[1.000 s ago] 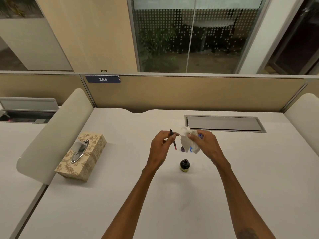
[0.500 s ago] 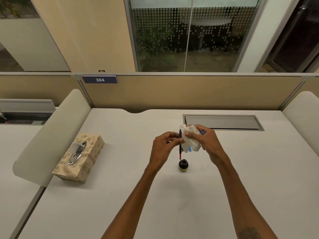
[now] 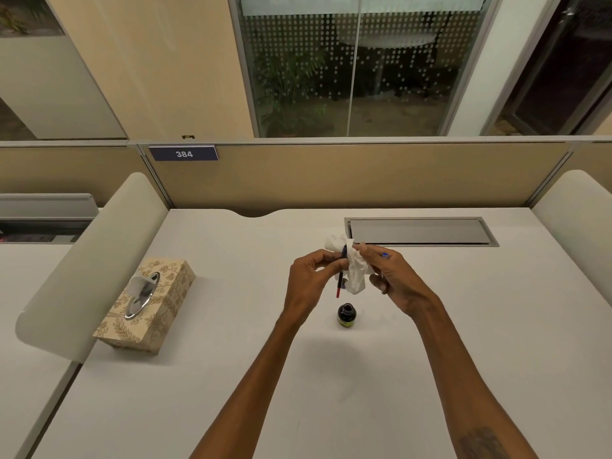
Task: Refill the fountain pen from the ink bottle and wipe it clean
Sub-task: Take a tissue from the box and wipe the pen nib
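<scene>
My left hand [image 3: 309, 283] pinches the thin fountain pen part [image 3: 339, 281], which hangs almost upright with its red end down. My right hand [image 3: 392, 281] holds a crumpled white tissue [image 3: 355, 271] wrapped around the pen's upper end. A small blue piece [image 3: 385, 255] shows above my right fingers. The open ink bottle [image 3: 346, 315], dark with a yellow-green label, stands on the white desk [image 3: 331, 376] just below both hands. The pen's top is hidden by the tissue.
A patterned tissue box [image 3: 147, 304] with a metal opening stands at the left of the desk. A grey cable hatch [image 3: 420, 230] is set in the desk behind my hands. Curved white dividers [image 3: 89, 260] flank both sides, and a tan partition runs along the back.
The pen has swung from tilted to nearly upright. My right hand has brought the tissue against the pen's upper end and wrapped it, with both hands now close together.
</scene>
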Motion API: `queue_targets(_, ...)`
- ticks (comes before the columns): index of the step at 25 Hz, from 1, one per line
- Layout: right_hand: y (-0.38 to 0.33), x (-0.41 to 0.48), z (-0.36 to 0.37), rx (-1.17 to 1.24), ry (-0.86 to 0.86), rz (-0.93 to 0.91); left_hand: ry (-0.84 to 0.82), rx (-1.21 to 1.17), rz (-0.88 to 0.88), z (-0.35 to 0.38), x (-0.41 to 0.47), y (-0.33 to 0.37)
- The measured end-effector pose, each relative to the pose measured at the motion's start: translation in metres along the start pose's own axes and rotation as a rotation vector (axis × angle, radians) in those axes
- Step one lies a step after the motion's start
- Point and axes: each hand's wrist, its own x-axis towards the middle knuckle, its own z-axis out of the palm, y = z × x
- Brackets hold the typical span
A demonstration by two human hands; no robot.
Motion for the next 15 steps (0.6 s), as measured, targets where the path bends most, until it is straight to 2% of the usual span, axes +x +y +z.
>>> queue_targets(5, 0.006, -0.008, -0.002, 0.036, -0.067, -0.005, -0.011, 0.020, 0.005, 0.001, 0.002, 0.006)
queue_targets(10, 0.009, -0.004, -0.005, -0.012, 0.038, -0.028, -0.067, -0.005, -0.012, 0.007, -0.001, 0.008)
queue_targets(15, 0.007, -0.005, -0.008, -0.025, 0.013, -0.022, -0.142, -0.023, -0.021, 0.010, 0.000, 0.015)
